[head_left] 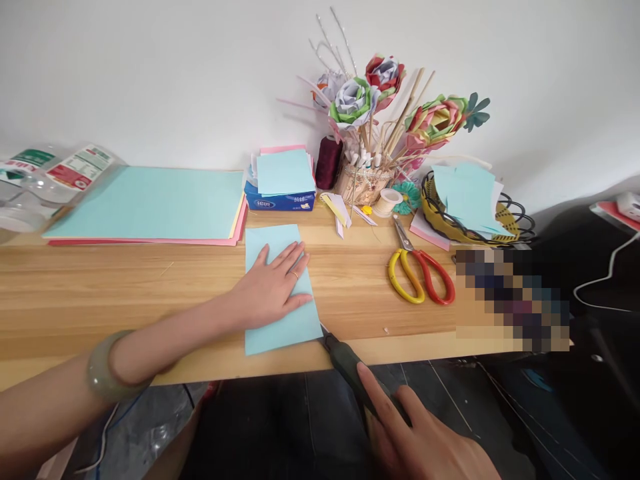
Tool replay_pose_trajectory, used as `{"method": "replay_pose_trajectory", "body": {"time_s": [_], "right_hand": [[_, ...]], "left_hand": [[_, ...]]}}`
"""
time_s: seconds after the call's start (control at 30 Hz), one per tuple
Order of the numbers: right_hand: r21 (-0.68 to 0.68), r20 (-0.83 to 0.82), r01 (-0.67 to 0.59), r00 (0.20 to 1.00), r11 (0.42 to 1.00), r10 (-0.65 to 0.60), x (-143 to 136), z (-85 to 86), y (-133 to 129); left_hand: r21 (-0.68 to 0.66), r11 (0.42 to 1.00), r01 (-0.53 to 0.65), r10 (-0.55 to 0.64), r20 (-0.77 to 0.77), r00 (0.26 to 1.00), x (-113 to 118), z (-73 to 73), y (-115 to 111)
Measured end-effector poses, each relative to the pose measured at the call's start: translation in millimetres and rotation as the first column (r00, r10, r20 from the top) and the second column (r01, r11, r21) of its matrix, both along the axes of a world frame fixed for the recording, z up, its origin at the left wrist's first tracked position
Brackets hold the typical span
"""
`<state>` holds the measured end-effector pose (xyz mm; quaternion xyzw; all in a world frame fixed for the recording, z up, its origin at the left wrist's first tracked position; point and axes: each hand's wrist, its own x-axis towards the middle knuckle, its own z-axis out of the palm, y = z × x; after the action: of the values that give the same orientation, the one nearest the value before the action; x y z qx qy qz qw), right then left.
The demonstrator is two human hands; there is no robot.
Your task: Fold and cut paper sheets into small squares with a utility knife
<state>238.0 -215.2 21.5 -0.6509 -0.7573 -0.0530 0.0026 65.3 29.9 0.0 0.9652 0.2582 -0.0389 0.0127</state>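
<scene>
My left hand (275,283) lies flat with fingers spread on a light blue sheet of paper (265,340), which rests on the wooden table near its front edge. In my right hand (420,427) is a dark green utility knife (350,367), its index finger stretched along the handle. The knife's thin tip is at the lower right corner of the sheet; whether it touches the paper I cannot tell. Scissors (413,257) with one yellow and one red handle lie to the right of the sheet.
Large coloured sheets (150,200) and plastic bottles (55,177) are at the left. Behind stand a blue tissue box (280,201) with paper on it, a dark red thread spool (329,163) and a holder (364,185) of paper flowers. A yellow basket (435,203) holds blue paper.
</scene>
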Motion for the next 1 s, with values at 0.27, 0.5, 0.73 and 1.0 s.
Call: {"method": "replay_pose_trajectory", "body": {"time_s": [0.27, 0.5, 0.73, 1.0], "right_hand": [[-0.005, 0.003, -0.032, 0.999, 0.999, 0.032, 3.3, -1.6, 6.0], [-0.014, 0.019, -0.046, 0.999, 0.999, 0.046, 2.2, 3.1, 16.9], [-0.026, 0.024, -0.043, 0.999, 0.999, 0.044, 2.8, 2.1, 23.2], [-0.009, 0.046, -0.055, 0.997, 0.998, 0.055, 3.4, 4.7, 34.3]], "left_hand": [[-0.003, 1.000, -0.005, 0.005, -0.022, 1.000, 0.8, 1.2, -0.6], [-0.023, 1.000, -0.006, 0.005, -0.038, 0.999, 1.2, 1.8, -0.6], [-0.008, 1.000, -0.004, 0.004, -0.022, 1.000, 1.6, -1.7, -0.2], [-0.012, 1.000, -0.010, 0.010, -0.009, 1.000, 0.8, -3.5, 0.3]]}}
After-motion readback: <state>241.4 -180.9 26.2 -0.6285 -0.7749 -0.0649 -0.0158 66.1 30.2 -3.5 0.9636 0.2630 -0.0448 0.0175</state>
